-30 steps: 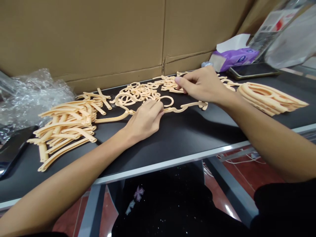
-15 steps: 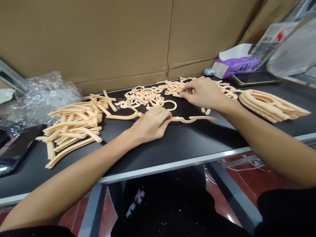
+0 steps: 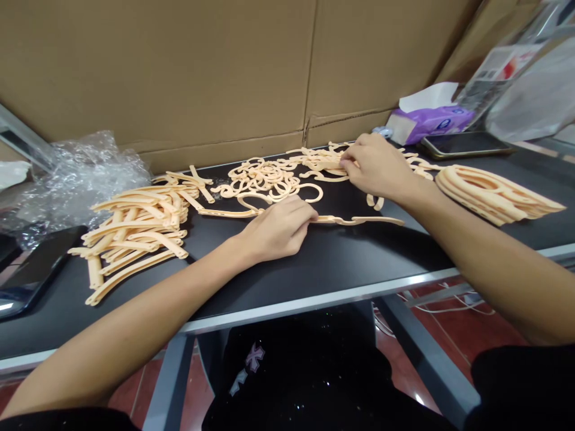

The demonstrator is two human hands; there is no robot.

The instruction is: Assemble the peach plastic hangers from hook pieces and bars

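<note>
Counter: black counter (image 3: 323,269) with a silver metal front edge (image 3: 323,306), backed by a wall of brown corrugated cardboard (image 3: 157,72).
Left hand (image 3: 278,230): clenched, fingers curled over a long thin peach plastic strip (image 3: 363,220), which lies across the counter.
Right hand (image 3: 377,167): fingertips pinching into the right end of a tangle of peach plastic hooks (image 3: 265,179).
Counts: two hands, one loose strip, one tangle, and two stacks: curved peach plastic bars (image 3: 135,230) left of the left hand, oval peach plastic frames (image 3: 494,194) right of the right hand.
Edges: a wide band of black counter runs between the hands and the front edge; the tangle reaches nearly to the cardboard.
Farther out: crumpled clear bubble wrap (image 3: 76,185), one purple tissue pack (image 3: 433,123), one black smartphone (image 3: 465,144).
</note>
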